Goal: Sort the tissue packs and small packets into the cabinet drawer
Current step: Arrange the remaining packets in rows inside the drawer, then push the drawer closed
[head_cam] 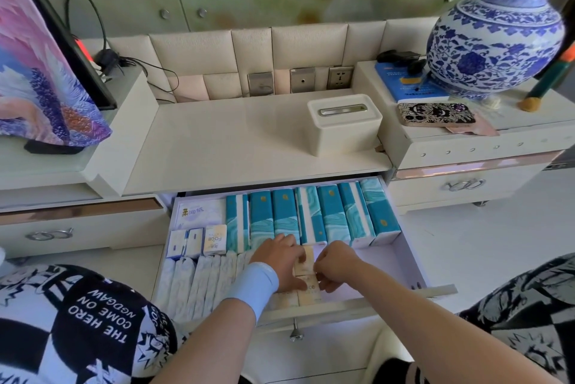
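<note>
The drawer front rim lies nearest me. Just past it, my left hand and right hand meet over the packets. These are beige and lie in a short column at the mid-front of the drawer floor, long axis running near to far. My fingers on both hands are curled narrow and pinch the packets, the left hand from the left side and the right hand from the right. Neither hand is nearer.

- Left: white packs stand on edge in a tight row. I judge there is no room on this side.
- Right: bare drawer floor runs to the side wall. Any shift has room here.
- Far: teal packs stand in a row just beyond my knuckles and limit forward travel.

Beyond, the counter carries a tissue box.
</note>
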Motion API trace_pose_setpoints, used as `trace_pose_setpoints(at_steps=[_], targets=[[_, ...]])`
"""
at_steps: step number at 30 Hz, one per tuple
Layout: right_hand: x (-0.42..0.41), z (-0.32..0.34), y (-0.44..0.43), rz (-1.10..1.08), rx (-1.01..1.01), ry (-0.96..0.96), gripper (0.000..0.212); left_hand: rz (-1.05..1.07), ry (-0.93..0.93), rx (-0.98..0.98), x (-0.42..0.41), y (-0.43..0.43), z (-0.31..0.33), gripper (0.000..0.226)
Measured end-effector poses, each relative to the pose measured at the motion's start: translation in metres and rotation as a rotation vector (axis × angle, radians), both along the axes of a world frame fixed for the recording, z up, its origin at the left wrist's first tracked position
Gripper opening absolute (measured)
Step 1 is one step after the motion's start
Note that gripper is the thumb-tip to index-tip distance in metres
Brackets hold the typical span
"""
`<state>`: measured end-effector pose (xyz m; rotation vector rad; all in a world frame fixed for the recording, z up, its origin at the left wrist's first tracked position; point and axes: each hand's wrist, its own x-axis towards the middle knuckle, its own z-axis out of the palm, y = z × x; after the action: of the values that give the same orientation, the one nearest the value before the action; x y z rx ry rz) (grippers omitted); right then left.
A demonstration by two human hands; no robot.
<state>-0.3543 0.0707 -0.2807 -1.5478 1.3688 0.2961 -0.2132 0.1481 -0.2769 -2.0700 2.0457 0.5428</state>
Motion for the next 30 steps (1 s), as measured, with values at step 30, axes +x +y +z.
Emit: trace_pose_setpoints(at_steps=[30], targets=[[0.048, 0.085, -0.222, 0.359, -1.296, 0.163, 0.050, 0.430, 0.451, -0.387, 0.077, -0.207, 0.089, 0.067]])
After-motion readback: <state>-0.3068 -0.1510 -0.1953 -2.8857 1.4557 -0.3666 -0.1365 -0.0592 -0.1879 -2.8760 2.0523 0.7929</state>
